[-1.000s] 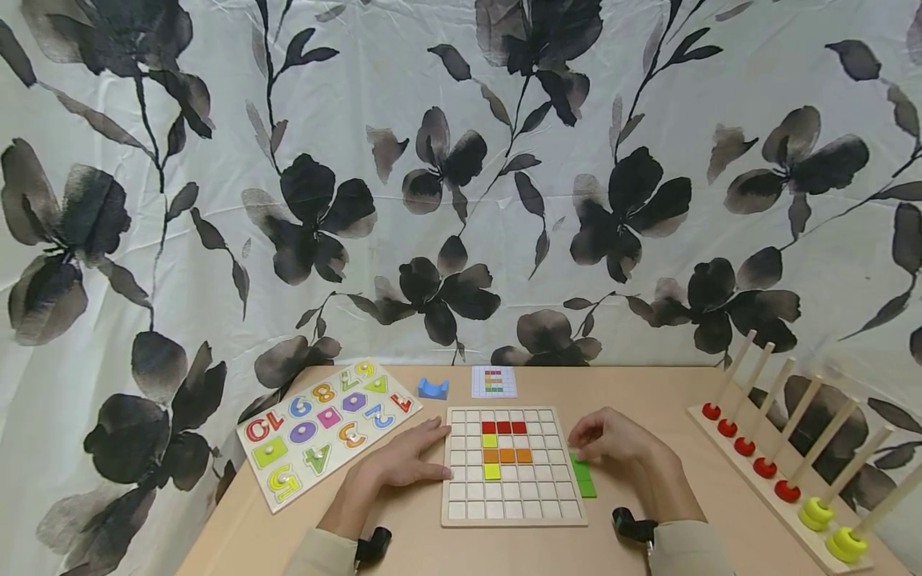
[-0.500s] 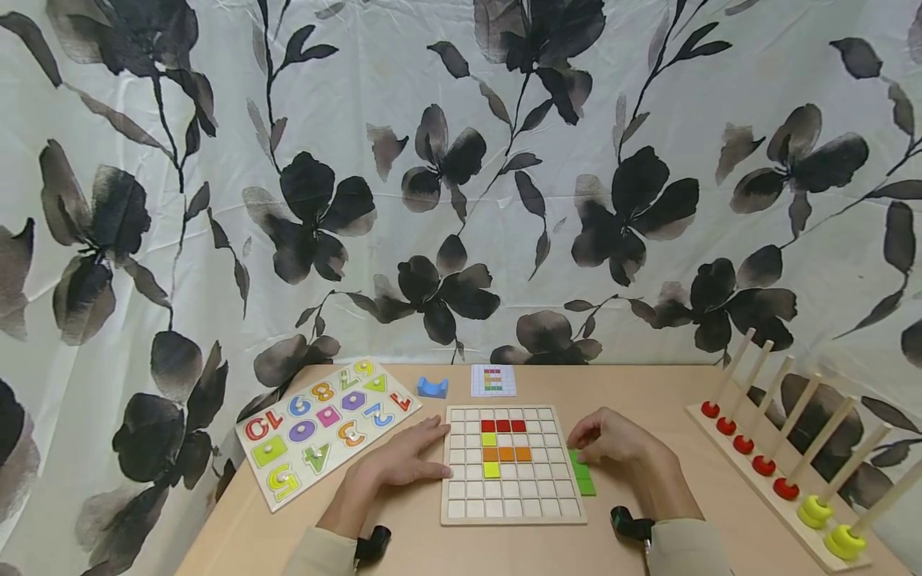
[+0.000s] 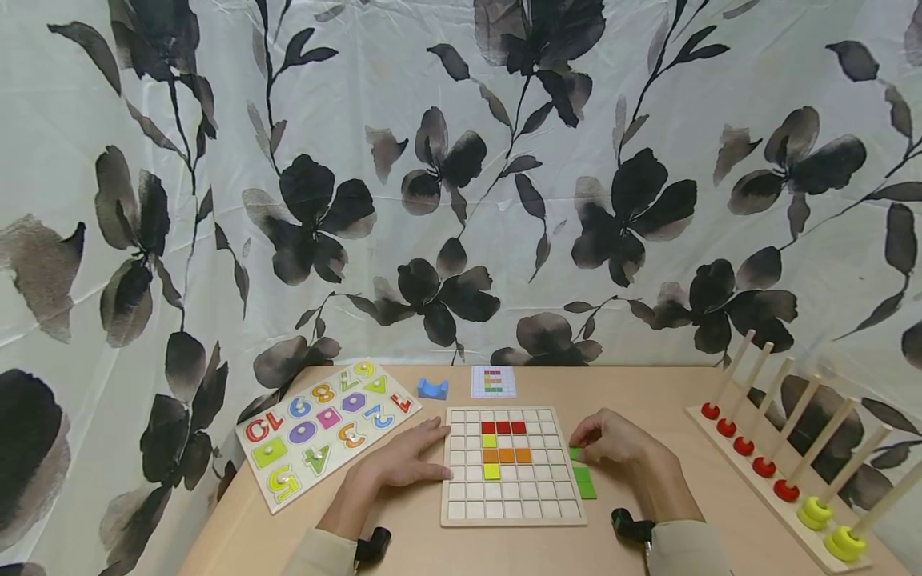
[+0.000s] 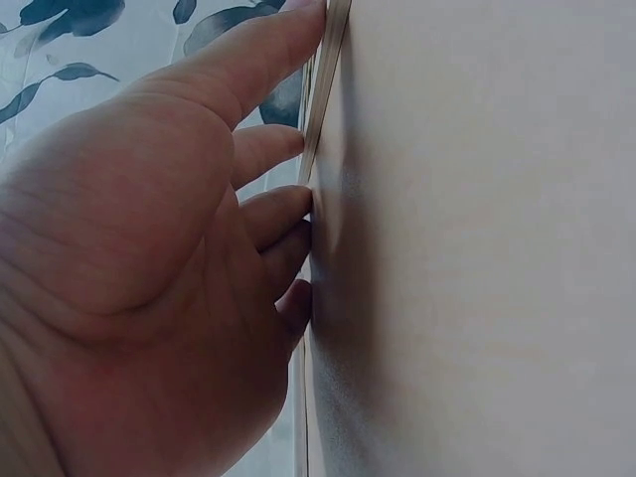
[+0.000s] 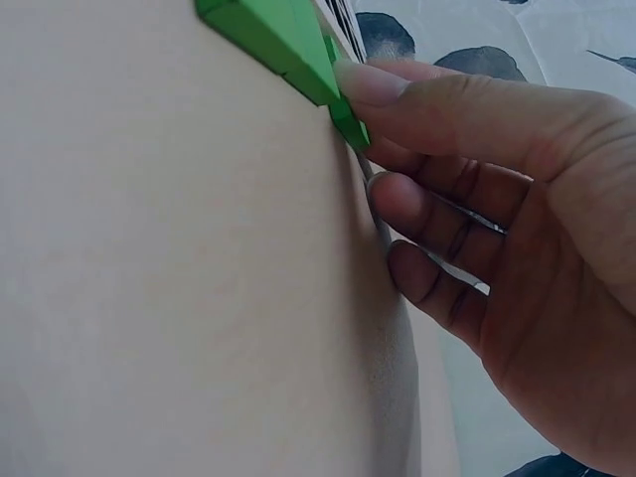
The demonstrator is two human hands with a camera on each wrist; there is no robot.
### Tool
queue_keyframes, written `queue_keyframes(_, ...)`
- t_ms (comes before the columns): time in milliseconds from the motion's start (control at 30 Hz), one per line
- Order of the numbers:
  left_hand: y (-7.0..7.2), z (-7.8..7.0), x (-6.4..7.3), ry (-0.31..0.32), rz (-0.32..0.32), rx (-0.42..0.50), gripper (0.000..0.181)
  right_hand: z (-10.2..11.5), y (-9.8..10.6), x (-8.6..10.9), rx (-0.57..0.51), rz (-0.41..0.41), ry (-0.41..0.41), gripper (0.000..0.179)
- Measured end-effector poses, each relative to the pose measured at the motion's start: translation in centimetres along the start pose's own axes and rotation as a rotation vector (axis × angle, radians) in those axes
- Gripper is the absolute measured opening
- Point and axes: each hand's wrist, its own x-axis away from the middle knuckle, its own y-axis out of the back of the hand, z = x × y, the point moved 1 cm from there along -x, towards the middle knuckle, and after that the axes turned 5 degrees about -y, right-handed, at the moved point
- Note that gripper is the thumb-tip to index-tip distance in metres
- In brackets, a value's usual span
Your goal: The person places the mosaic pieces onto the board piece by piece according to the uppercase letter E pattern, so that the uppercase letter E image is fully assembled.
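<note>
In the head view a wooden grid board lies on the table, holding three red tiles, three orange tiles and two yellow tiles. My left hand rests against the board's left edge with its fingers extended. On the other side, my right hand pinches a green tile between thumb and fingers, close to the board's right edge. More green tiles lie just nearer, apart from the pinched one; in the right wrist view they stand beside my thumb.
A small pattern card lies behind the board, with a blue curved block left of it. A number puzzle board sits at the left. On the right stands a peg stacker with red and yellow rings. A floral curtain hangs behind.
The green tile under my right fingertips has separated from the other green tiles, shifting slightly away from me. My left hand stays at the board's edge.
</note>
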Motion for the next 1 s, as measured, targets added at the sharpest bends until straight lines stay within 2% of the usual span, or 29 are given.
queue_keyframes(700, 0.0, -0.1, 0.1, 0.005, -0.002, -0.01, 0.084, 0.5, 0.0, 0.1, 0.037, 0.012, -0.019, 0.019)
queue_keyframes(833, 0.0, 0.0, 0.1, 0.002, -0.002, -0.011, 0.084, 0.9, 0.2, 0.2, 0.054, -0.029, -0.027, 0.017)
queue_keyframes(1000, 0.0, 0.0, 0.0, -0.003, -0.001, -0.02, 0.084, 1.6, 0.7, 0.2, 0.118, -0.148, -0.014, 0.015)
